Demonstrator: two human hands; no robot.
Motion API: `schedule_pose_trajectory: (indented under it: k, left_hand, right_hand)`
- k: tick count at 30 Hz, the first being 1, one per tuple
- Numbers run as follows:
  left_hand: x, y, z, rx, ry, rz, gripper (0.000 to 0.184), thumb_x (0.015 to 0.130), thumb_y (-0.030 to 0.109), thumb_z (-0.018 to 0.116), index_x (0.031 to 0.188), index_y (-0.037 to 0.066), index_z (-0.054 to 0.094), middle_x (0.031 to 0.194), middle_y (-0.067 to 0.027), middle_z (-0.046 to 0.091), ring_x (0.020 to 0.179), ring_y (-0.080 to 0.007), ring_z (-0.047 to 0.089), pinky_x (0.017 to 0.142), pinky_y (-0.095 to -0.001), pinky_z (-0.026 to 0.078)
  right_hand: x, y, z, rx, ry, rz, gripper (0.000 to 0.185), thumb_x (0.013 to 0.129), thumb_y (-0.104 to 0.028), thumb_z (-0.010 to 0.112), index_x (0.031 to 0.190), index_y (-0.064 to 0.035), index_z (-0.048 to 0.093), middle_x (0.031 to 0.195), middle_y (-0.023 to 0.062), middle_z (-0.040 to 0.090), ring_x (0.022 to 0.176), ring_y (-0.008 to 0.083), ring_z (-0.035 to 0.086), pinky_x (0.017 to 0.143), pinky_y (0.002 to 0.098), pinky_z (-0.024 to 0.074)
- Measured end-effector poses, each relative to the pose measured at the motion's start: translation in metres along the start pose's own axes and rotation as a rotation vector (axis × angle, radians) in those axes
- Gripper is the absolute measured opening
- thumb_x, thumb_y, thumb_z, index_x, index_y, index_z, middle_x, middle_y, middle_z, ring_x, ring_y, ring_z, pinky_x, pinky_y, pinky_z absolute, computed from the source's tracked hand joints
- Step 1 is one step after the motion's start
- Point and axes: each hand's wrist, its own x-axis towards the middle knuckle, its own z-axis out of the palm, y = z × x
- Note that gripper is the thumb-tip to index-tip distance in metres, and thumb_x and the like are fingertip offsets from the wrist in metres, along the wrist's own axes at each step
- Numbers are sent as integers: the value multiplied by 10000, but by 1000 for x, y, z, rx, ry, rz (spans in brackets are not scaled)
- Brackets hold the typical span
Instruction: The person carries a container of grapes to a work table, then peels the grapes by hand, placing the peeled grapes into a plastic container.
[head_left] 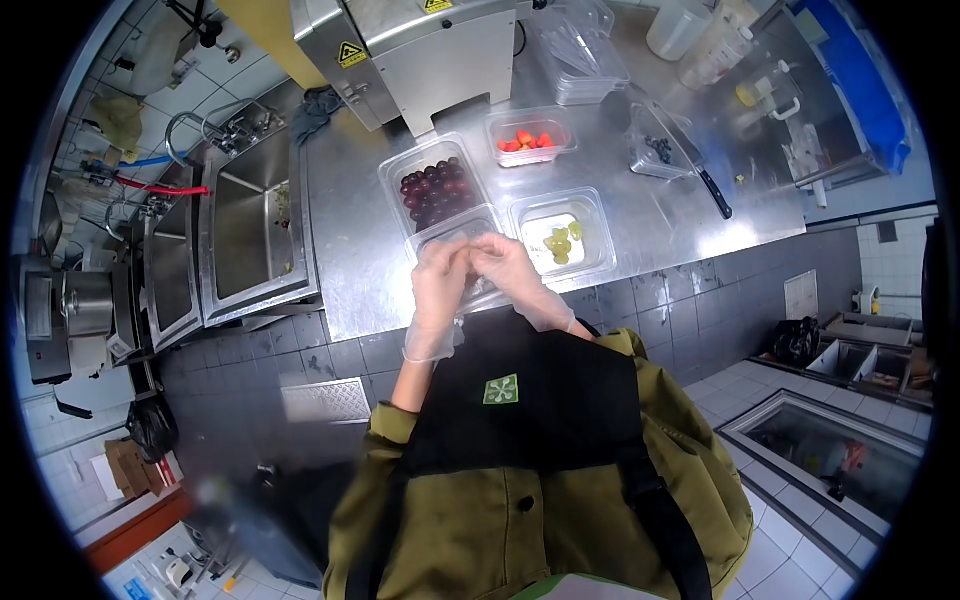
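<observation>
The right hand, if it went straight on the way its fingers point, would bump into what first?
Most likely the left hand: the right hand points toward its fingers, close or touching. The dark round fruit may lie beyond, though depth is unclear.

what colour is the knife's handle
Black; the handle shows in the head view.

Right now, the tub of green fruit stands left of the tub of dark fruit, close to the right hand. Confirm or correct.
Left is wrong: the head view shows the tub of green fruit right of the tub of dark fruit, close to the right hand.
</observation>
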Motion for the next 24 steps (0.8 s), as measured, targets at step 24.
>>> schedule_pose_trajectory:
  k: [24]
  left_hand:
    - [-7,15,4,28,47,209,170,756,-50,611,904,31,636,920,-105,575,780,-201,601,657,-292,489]
  right_hand:
    - [-8,-14,-1,130,32,18,176,867,-67,554,1022,11,580,912,39,611,820,70,555,722,223,452]
